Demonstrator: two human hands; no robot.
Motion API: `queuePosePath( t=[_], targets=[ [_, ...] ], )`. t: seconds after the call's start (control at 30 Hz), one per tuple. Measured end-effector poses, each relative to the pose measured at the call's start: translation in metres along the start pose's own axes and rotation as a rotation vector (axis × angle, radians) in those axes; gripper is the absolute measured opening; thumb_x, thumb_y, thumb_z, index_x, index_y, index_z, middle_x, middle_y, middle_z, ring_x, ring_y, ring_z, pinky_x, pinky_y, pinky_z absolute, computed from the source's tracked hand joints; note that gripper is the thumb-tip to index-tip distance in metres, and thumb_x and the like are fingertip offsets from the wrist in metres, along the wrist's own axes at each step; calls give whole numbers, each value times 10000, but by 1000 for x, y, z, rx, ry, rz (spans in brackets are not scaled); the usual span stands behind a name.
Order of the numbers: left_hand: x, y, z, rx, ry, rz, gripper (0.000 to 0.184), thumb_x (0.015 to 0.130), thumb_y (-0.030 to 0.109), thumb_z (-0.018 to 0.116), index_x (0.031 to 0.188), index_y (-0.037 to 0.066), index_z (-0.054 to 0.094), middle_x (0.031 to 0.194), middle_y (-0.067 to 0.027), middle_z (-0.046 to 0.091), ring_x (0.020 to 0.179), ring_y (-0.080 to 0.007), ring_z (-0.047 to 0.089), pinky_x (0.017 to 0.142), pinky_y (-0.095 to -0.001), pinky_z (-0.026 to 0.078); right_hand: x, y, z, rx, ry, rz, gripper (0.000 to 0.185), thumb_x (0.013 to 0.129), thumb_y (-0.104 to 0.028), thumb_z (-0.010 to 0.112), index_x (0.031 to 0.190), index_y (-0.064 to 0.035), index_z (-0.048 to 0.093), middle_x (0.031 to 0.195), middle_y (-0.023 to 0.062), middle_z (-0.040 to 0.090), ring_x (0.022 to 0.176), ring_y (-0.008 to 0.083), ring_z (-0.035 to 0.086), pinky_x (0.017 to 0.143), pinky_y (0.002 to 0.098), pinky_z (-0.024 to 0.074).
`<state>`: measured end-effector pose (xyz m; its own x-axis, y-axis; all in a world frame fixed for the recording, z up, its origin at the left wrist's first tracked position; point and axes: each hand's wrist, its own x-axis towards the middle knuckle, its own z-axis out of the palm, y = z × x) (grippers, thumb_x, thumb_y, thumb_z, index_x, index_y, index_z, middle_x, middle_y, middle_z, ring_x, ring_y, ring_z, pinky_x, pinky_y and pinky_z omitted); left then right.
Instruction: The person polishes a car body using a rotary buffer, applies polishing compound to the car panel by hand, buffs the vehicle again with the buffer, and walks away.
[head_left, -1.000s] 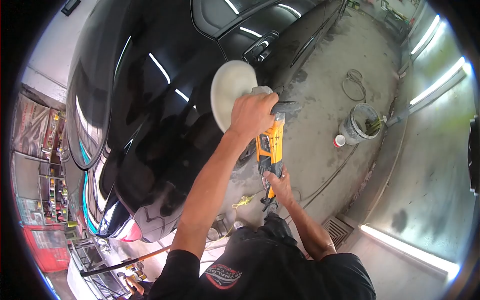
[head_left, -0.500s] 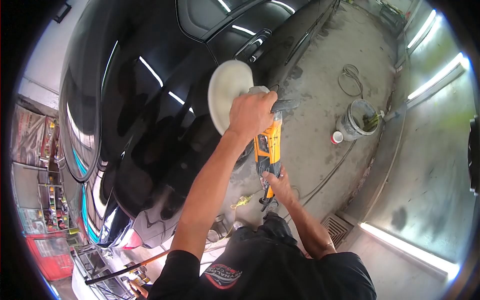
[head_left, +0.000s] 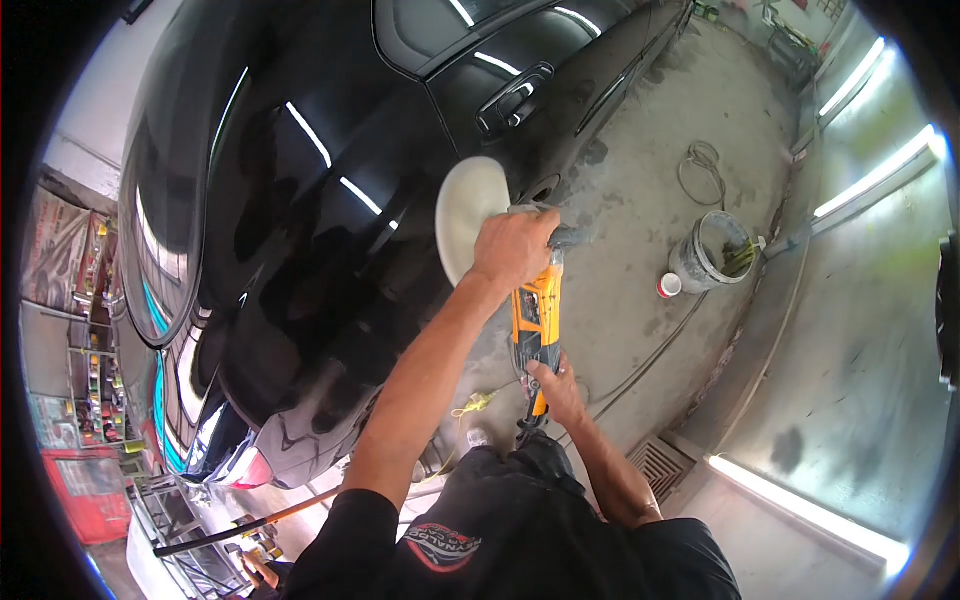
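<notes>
A yellow and black power polisher (head_left: 537, 312) with a round white pad (head_left: 468, 215) is held in both hands. My left hand (head_left: 514, 245) is closed over the tool's head, just behind the pad. Lower down, my right hand (head_left: 556, 388) wraps round the rear handle. The pad stands on edge against the glossy black side panel of a car (head_left: 320, 250), below and left of the door handle (head_left: 515, 98). The face of the pad toward the panel is hidden.
A grey bucket (head_left: 690, 268) and a small red and white cup (head_left: 669, 286) stand on the concrete floor, near a coiled hose (head_left: 703, 172). Cables run along the floor. At the lower left, part of another person's hand (head_left: 262, 570) shows beside a metal rack (head_left: 175, 525).
Both hands and the polisher have moved down in view, and the pad sits lower on the panel, farther from the door handle. The view has shifted slightly.
</notes>
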<state>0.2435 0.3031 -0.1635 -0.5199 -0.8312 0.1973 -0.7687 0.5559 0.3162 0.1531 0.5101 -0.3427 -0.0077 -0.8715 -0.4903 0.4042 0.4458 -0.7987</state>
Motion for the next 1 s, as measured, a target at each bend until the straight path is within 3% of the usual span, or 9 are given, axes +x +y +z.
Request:
queuePosePath(
  t=[0.17,0.27,0.37,0.57,0.7,0.8,0.9,1.0],
  targets=[
    [-29,-5,15,-19,-71,-16,127,766,132,648,879,76,629,841,-129,698,795,-363,673,708,-488,513,-26,30,3,17,20,107,500,850,-227,715,1242,21,529,946,64,643,789,143,601,701,313,513],
    [-49,-10,17,-13,-136,-58,132,767,125,648,889,78,632,846,-126,700,807,-357,676,715,-483,517,-31,57,4,0,12,61,355,863,-167,659,1137,-6,502,787,66,603,602,156,602,529,326,523],
    [-80,-18,24,-66,-97,-44,134,772,122,649,898,82,627,860,-125,703,816,-347,680,724,-479,522,-48,74,10,-2,24,143,525,838,-202,727,1267,21,523,957,68,648,802,142,607,700,309,515],
    [-160,-35,16,-56,-48,-15,170,783,155,672,912,68,603,856,-109,698,794,-336,687,704,-475,525,-86,109,30,-112,0,93,514,807,-226,738,1220,-9,523,871,48,634,739,136,615,662,302,526],
    [-222,-42,-2,-81,-32,0,186,769,179,706,858,83,575,788,-98,669,751,-327,677,676,-449,524,-128,119,49,-180,-49,201,560,802,-250,746,1251,-12,510,881,39,635,774,130,614,722,287,515],
    [-268,-48,-11,-97,15,4,215,754,194,726,815,92,547,747,-89,647,715,-318,666,655,-433,518,-148,150,55,-275,-79,128,594,793,-253,757,1273,-19,496,910,32,625,782,128,608,721,290,513],
    [-306,-48,-19,-113,9,-6,245,748,217,742,795,96,534,723,-82,629,689,-314,652,638,-435,505,-171,172,67,-173,-113,117,626,779,-264,776,1281,-23,490,969,34,609,833,121,599,736,293,507],
    [-334,-47,-20,-122,11,-19,245,751,219,748,800,96,542,723,-84,616,681,-316,640,629,-444,494,-186,195,68,-258,-147,118,688,769,-278,789,1320,-12,473,1047,50,605,929,144,589,806,303,496]
  ],
)
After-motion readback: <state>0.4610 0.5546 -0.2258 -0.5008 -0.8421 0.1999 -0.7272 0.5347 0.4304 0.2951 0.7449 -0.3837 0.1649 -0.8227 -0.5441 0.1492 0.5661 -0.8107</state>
